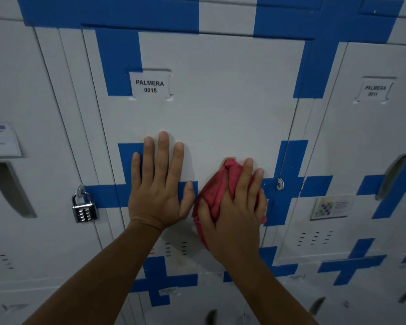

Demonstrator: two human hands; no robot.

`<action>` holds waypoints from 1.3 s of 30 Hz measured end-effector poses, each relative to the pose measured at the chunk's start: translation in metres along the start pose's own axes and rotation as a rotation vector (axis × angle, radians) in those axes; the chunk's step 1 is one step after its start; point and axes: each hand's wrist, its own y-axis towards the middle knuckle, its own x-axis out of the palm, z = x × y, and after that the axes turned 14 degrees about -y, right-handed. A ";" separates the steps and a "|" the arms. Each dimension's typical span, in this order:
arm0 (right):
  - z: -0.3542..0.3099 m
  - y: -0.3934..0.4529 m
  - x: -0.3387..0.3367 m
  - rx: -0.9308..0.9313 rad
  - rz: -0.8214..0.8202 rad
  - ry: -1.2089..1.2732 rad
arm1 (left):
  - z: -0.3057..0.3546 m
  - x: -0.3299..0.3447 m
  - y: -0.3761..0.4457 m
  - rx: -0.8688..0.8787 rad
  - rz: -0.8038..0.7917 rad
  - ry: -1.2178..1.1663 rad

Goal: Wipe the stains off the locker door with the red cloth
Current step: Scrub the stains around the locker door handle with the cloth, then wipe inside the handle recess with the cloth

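The locker door (220,95) is white with blue tape strips and a label reading PALMERA 0015. My left hand (158,184) lies flat against it with fingers spread, just left of the middle. My right hand (234,207) presses the bunched red cloth (217,188) onto the door near its right edge, over the recessed handle, which is mostly hidden. No clear stains show on the upper part of the door; faint smudges sit near the vent slots (174,248) below my hands.
A combination padlock (83,208) hangs on the hasp at the door's left edge. A small metal hasp (280,184) sits at the right edge. Neighbouring lockers stand on both sides; the right one carries a sticker (332,207) and a handle (391,177).
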 end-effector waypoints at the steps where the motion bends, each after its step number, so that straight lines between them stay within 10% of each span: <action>1: -0.002 0.000 -0.001 0.009 -0.014 -0.007 | 0.000 0.000 0.000 -0.001 0.000 0.003; 24: -0.013 -0.046 0.007 0.231 -0.172 -0.155 | 0.001 0.000 0.002 0.003 0.016 0.022; 39: -0.046 -0.003 -0.040 0.327 -0.245 0.429 | 0.000 -0.001 0.002 0.004 0.009 0.009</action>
